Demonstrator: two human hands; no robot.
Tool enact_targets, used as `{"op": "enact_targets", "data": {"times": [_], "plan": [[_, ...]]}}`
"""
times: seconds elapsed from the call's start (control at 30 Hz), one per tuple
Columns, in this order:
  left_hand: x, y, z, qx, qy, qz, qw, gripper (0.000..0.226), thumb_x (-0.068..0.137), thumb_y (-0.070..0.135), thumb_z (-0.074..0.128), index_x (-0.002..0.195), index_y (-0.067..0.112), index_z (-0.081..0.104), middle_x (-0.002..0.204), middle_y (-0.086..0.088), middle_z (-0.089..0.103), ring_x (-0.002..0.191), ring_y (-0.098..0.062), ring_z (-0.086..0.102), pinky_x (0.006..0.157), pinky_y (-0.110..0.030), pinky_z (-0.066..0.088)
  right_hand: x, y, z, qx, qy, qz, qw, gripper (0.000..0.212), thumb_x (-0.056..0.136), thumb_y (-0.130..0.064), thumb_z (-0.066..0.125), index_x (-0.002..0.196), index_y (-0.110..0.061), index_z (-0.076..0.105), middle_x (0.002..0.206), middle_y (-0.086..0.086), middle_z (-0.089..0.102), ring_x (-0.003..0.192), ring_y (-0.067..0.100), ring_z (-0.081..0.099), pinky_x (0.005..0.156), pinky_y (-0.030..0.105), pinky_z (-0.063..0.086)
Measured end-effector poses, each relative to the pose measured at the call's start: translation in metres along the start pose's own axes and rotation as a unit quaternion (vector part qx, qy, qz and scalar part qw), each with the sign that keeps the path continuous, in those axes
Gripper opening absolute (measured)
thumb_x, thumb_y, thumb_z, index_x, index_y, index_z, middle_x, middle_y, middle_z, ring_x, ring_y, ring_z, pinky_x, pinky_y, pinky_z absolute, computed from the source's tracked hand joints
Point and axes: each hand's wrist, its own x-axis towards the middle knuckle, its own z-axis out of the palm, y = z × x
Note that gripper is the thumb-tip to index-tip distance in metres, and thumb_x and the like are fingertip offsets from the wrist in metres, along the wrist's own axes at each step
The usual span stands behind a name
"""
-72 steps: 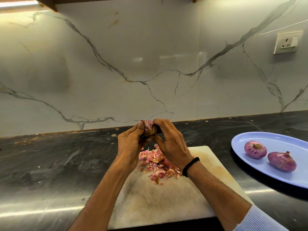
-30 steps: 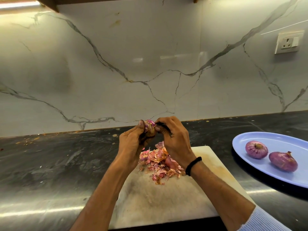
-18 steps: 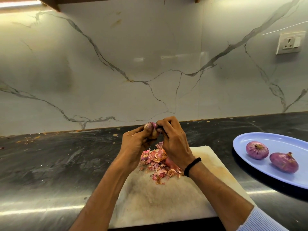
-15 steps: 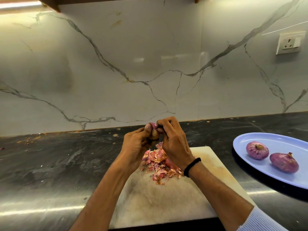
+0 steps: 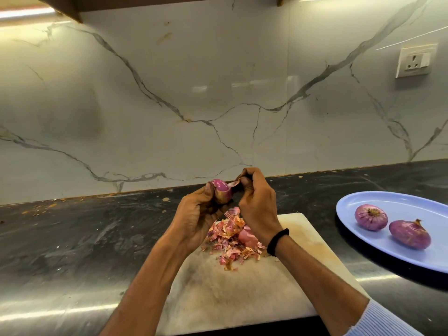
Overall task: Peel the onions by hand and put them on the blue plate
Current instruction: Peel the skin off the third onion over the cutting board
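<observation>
The skin is coming away! Half a second ago the onion (image 5: 221,194) was nearly buried between the two thumbs; now a flap of skin (image 5: 232,184) has been drawn off to the right and a glossy purple crown is showing. The hands themselves have barely shifted, both raised above the far edge of the cutting board (image 5: 242,292).

The left hand (image 5: 196,219) cups the onion from below, its fingers (image 5: 210,190) curled round it with the thumb pressed against the left side. The lower half of the onion is papery and brownish. The right hand (image 5: 257,202) sits just beside it, fingers (image 5: 245,181) tightly bent and pinching the loose end of the flap, which is attached to the onion at its other end. A black wristband (image 5: 277,241) circles the right wrist, and a pale blue sleeve (image 5: 388,321) shows at the bottom right corner.

Directly under the hands, a pile of pink and tan peelings (image 5: 230,243) lies on the far half of the board. The board rests on the dark surface (image 5: 72,238), which carries scattered flecks of skin along the marbled wall (image 5: 169,93).

Off to the right, well apart from the board, is the blue plate (image 5: 400,202). Two purple onions lie on it side by side: one (image 5: 371,217) with its root end facing up, the other (image 5: 409,235) on its side, nearer the camera. A wall socket (image 5: 415,60) sits high on the right.
</observation>
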Motion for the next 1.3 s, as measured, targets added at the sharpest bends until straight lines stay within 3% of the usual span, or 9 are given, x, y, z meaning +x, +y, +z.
{"op": "enact_targets", "data": {"times": [0.1,0.2,0.27,0.4,0.67,0.87,0.93,1.07,1.3], "plan": [[-0.001,-0.002,0.001,0.008,-0.013,0.005,1.000,0.025,0.102,0.012,0.046,0.106,0.002,0.069,0.107,-0.022,0.073,0.099,-0.035,0.068,0.089,-0.041,0.057,0.002,-0.001,-0.001,0.046,-0.004,0.093,0.995,0.016,0.103,-0.005,0.046,0.098,-0.016,0.056,0.088,-0.009,0.060,0.083,-0.005,0.059,0.074,0.017,0.053],[-0.001,-0.003,0.000,0.013,-0.027,0.019,0.999,0.025,0.102,0.010,0.045,0.107,0.004,0.069,0.100,-0.018,0.075,0.091,-0.029,0.071,0.072,-0.033,0.062,0.006,0.001,-0.001,0.117,-0.026,0.181,0.976,0.013,0.102,-0.011,0.051,0.099,-0.017,0.062,0.095,0.002,0.067,0.092,0.013,0.065,0.086,0.038,0.058],[0.003,-0.001,-0.003,0.021,-0.024,0.038,0.999,0.025,0.101,0.009,0.047,0.115,0.007,0.068,0.109,-0.016,0.073,0.095,-0.027,0.072,0.074,-0.031,0.062,0.007,0.001,-0.004,0.168,-0.041,0.208,0.963,0.013,0.101,-0.024,0.056,0.099,-0.017,0.066,0.097,0.006,0.071,0.095,0.022,0.068,0.089,0.044,0.058],[0.009,-0.004,-0.007,0.045,-0.023,0.092,0.995,0.033,0.092,0.009,0.056,0.124,0.006,0.064,0.113,-0.008,0.073,0.103,-0.024,0.071,0.090,-0.035,0.059,0.004,-0.003,-0.001,0.162,-0.089,0.176,0.967,0.055,0.080,-0.067,0.059,0.100,-0.017,0.071,0.094,0.003,0.074,0.092,0.021,0.070,0.086,0.044,0.059],[0.011,-0.012,-0.010,0.163,-0.028,0.154,0.974,0.045,0.071,0.023,0.075,0.115,0.013,0.071,0.110,-0.005,0.074,0.110,-0.025,0.069,0.094,-0.035,0.057,0.008,0.005,-0.001,0.047,-0.073,0.149,0.985,0.011,0.097,-0.022,0.062,0.099,-0.015,0.071,0.091,-0.003,0.070,0.090,0.014,0.067,0.079,0.030,0.060],[0.008,-0.006,-0.005,-0.021,-0.009,0.076,0.997,0.043,0.084,0.017,0.062,0.124,0.001,0.064,0.119,-0.018,0.070,0.109,-0.032,0.069,0.092,-0.040,0.058,0.008,0.003,-0.001,0.165,-0.043,0.271,0.947,0.020,0.102,-0.023,0.054,0.089,-0.015,0.067,0.084,0.002,0.066,0.079,0.015,0.061,0.078,0.041,0.057],[0.008,-0.002,-0.007,-0.042,0.015,0.079,0.996,0.047,0.083,0.019,0.063,0.127,0.002,0.063,0.120,-0.019,0.070,0.109,-0.031,0.069,0.092,-0.039,0.057,0.007,0.003,-0.004,0.147,-0.044,0.246,0.957,0.012,0.100,-0.012,0.058,0.097,-0.018,0.067,0.093,-0.003,0.068,0.088,0.010,0.063,0.083,0.033,0.057],[0.007,-0.001,-0.006,-0.033,0.048,0.091,0.994,0.051,0.080,0.022,0.066,0.127,0.003,0.064,0.119,-0.014,0.071,0.110,-0.026,0.069,0.087,-0.033,0.060,0.003,-0.001,-0.005,0.039,-0.077,0.107,0.990,0.033,0.092,-0.003,0.067,0.116,-0.024,0.062,0.121,0.000,0.057,0.111,0.008,0.057,0.091,0.010,0.048],[0.007,-0.003,-0.006,0.001,0.043,0.080,0.996,0.049,0.081,0.028,0.067,0.121,0.000,0.068,0.113,-0.018,0.073,0.104,-0.028,0.070,0.086,-0.035,0.061,-0.003,0.006,0.004,-0.036,-0.092,-0.110,0.989,0.042,0.086,-0.006,0.075,0.122,-0.014,0.054,0.119,0.005,0.050,0.103,0.010,0.057,0.090,0.009,0.047]]}}
